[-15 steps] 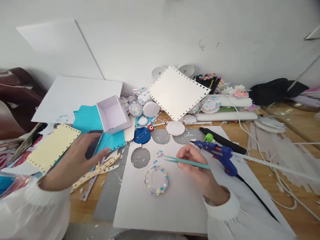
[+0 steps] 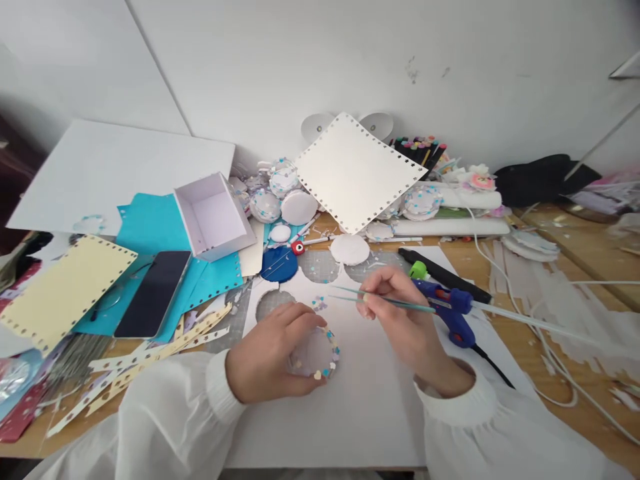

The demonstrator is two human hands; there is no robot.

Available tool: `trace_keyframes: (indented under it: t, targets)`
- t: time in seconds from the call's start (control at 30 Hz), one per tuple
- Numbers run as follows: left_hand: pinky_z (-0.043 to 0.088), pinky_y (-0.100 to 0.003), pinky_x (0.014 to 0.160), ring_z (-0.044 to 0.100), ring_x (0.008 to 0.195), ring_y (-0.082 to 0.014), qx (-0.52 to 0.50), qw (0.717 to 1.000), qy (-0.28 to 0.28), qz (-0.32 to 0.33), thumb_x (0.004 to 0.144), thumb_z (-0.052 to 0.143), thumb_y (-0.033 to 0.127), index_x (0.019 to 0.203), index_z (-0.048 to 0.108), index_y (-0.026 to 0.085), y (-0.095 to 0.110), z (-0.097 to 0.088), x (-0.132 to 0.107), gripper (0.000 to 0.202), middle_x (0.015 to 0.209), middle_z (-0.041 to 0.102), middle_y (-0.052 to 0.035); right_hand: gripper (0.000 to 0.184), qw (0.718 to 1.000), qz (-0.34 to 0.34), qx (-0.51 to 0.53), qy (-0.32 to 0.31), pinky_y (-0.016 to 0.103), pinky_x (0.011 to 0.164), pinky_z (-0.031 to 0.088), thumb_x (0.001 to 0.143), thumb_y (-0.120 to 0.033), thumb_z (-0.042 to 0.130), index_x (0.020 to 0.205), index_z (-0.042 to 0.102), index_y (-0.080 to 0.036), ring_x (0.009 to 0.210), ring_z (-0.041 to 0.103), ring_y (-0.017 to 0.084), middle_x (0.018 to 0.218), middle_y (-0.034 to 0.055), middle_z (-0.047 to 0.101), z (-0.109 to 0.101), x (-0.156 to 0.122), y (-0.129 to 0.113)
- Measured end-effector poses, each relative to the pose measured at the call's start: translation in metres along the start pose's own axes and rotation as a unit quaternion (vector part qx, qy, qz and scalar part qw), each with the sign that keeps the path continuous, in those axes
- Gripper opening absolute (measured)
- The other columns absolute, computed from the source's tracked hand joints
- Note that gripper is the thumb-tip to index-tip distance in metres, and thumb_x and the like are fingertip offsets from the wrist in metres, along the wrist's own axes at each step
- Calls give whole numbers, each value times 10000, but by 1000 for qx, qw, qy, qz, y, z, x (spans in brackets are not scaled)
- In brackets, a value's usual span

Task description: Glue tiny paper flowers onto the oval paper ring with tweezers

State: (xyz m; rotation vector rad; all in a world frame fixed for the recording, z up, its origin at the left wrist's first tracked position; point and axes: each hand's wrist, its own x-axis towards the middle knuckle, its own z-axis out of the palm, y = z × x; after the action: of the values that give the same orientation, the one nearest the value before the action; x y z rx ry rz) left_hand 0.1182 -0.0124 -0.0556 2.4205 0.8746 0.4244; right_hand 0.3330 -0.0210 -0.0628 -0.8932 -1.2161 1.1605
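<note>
My left hand (image 2: 273,350) curls round the left side of a round clear disc (image 2: 316,353) edged with small coloured bits, holding it on a white sheet (image 2: 360,407). My right hand (image 2: 400,313) pinches teal tweezers (image 2: 370,299) whose tips point left, over a small pile of confetti bits (image 2: 318,305) just above the disc. A blue glue gun (image 2: 450,310) lies right behind my right hand.
A black phone (image 2: 153,283) rests on teal paper (image 2: 150,230) at left, beside a yellow punched card (image 2: 60,290) and a white open box (image 2: 213,217). Decorated discs (image 2: 280,193), a white punched card (image 2: 357,173), markers (image 2: 417,150) and cables (image 2: 550,320) crowd the back and right.
My left hand has left the phone and come right onto the disc. My right hand with the tweezers has lifted slightly. The camera has tilted down and shifted.
</note>
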Motion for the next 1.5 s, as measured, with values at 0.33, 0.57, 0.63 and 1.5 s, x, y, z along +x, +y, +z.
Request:
trace_keyframes:
  t: [0.33, 0.57, 0.63, 1.5]
  targets:
    - [444, -379, 722, 533, 847, -238, -252, 962, 101, 31, 730, 652, 588, 1054, 529, 213, -26, 3, -4, 510, 944, 569, -93, 79, 996, 48, -61, 32, 282, 558, 391, 857, -329, 630, 875, 588, -264, 652, 502, 142, 764, -5, 546, -2, 3, 14]
    - [196, -311, 475, 259, 445, -131, -495, 846, 185, -79, 899, 461, 438, 506, 228, 185, -30, 9, -8, 522, 463, 199, 28, 54, 983, 63, -156, 71, 313, 572, 471, 840, -286, 655, 875, 617, -304, 668, 547, 172, 766, 19, 576, -1, 7, 5]
    - [177, -314, 466, 219, 403, -119, -553, 812, 167, -87, 885, 463, 443, 483, 166, 176, -32, 8, -5, 567, 431, 145, 34, 45, 982, 26, -182, 49, 318, 610, 508, 840, -256, 651, 864, 645, -294, 748, 578, 188, 809, 36, 591, 0, 11, 4]
    - [206, -301, 477, 220, 429, -121, -806, 587, -73, -19, 811, 425, 416, 467, 306, 176, -33, 10, 2, 436, 426, 207, 20, 294, 973, 16, -228, 14, 205, 641, 546, 791, -187, 684, 742, 400, -245, 752, 707, 138, 700, -42, 608, 7, -1, 7]
